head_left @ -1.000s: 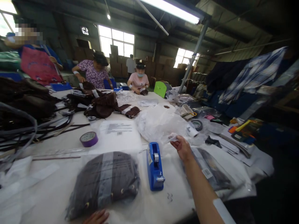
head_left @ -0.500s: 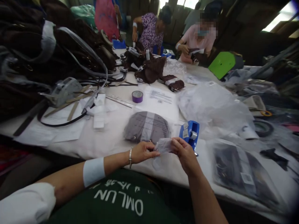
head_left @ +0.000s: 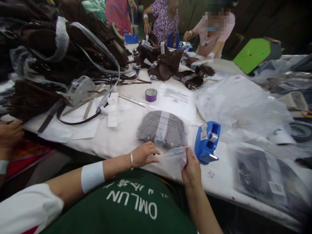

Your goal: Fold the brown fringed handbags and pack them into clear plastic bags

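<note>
A dark, flat-folded bag with a pale paper band lies inside a clear printed plastic bag at the table's front. My right hand pinches the loose end of that plastic, to the right of the dark bag. My left hand is just left of the plastic end, fingers apart and nothing seen in them. Close by my right hand stands a blue tape dispenser with a roll of clear tape.
Brown fringed bags are heaped at the left. A purple tape roll, printed papers and clear plastic lie beyond. Another packed bag is at right. Co-workers are across the table; another person's hand shows at far left.
My left hand has let go of the plastic end and moved slightly left. My right hand still holds it, now lower and spread out. The view has shifted, and another person's hand has appeared at left.
</note>
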`<state>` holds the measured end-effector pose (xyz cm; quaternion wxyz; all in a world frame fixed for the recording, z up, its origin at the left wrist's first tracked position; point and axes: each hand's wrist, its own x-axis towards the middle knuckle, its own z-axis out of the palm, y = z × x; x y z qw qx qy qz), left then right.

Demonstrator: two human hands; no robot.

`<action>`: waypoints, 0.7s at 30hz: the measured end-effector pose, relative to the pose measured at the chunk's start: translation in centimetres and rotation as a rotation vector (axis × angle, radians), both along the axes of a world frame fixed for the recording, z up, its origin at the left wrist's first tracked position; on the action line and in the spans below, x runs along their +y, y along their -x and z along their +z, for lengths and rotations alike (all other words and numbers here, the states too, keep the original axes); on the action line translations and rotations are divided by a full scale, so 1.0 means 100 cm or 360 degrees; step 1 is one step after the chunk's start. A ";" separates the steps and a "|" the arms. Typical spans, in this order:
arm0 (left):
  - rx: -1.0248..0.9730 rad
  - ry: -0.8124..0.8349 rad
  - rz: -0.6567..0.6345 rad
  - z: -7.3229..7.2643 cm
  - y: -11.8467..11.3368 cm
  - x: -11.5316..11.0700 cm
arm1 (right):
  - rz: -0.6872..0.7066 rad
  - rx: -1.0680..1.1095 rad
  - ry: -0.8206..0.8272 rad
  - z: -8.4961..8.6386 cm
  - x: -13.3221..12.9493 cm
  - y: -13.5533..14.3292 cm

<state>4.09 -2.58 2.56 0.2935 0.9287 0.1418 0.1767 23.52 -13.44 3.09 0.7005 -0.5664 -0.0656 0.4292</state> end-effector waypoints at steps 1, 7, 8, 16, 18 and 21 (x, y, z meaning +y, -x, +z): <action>0.0106 -0.0122 -0.0047 -0.005 0.007 0.002 | 0.0004 -0.0038 0.0030 -0.001 -0.002 -0.002; 0.0355 -0.0351 0.0160 -0.028 0.025 0.005 | 0.0450 -0.0679 0.0234 -0.001 -0.016 -0.003; 0.0327 -0.0313 0.0150 -0.028 0.026 0.007 | 0.0523 -0.0701 0.0221 0.002 -0.018 -0.002; 0.0379 -0.0317 0.0027 -0.031 0.032 0.009 | 0.0761 -0.0805 0.0440 0.028 -0.018 0.022; 0.0282 -0.0207 0.0071 -0.025 0.029 0.008 | 0.0984 -0.0793 0.0383 0.026 -0.019 0.033; 0.0004 -0.0105 0.0155 -0.006 0.025 0.008 | 0.1368 -0.0955 0.0053 0.017 -0.020 0.050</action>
